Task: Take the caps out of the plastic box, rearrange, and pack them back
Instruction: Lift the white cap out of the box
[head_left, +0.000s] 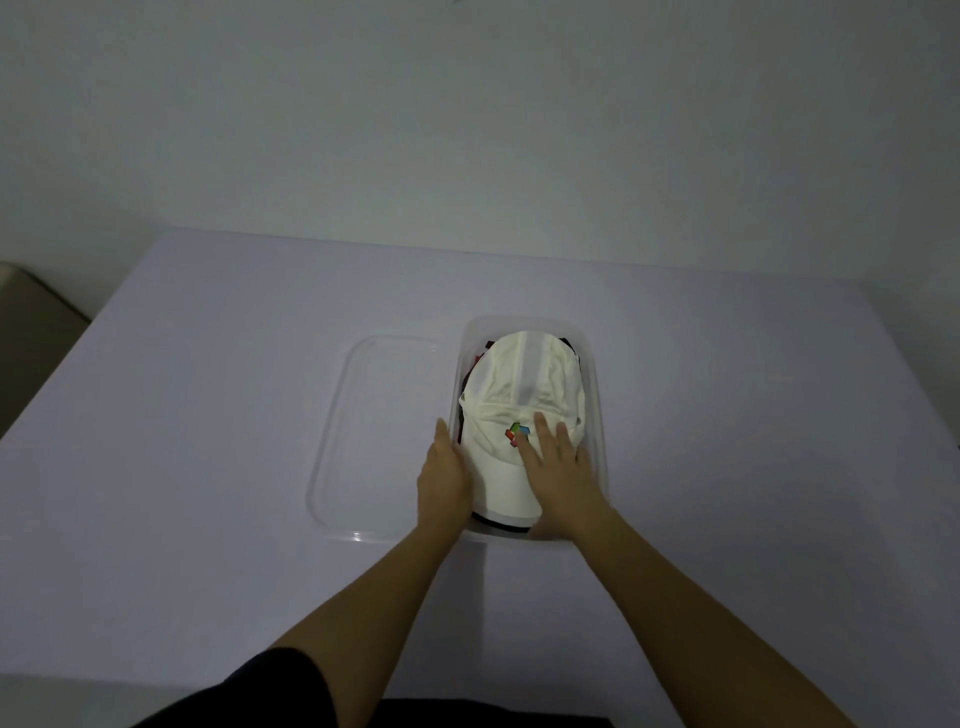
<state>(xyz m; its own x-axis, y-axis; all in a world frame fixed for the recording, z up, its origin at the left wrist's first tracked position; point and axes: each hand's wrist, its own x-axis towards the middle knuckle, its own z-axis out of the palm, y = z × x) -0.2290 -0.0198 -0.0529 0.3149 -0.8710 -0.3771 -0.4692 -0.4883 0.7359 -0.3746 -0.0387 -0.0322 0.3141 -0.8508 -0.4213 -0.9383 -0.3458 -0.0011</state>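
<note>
left hand (444, 480) straight-fingered against the white cap (524, 374), right hand (558, 467) flat on top, in the plastic box (598, 395)

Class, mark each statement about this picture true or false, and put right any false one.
1. The white cap lies on top in the plastic box. True.
2. The lid is closed on the box. False: it lies flat on the table, left of the box.
3. The right hand lies flat on the white cap. True.
4. The left hand holds a cap up in the air. False: it lies against the white cap's left side, at the box's edge.
5. Darker caps show under the white cap. True.
</note>
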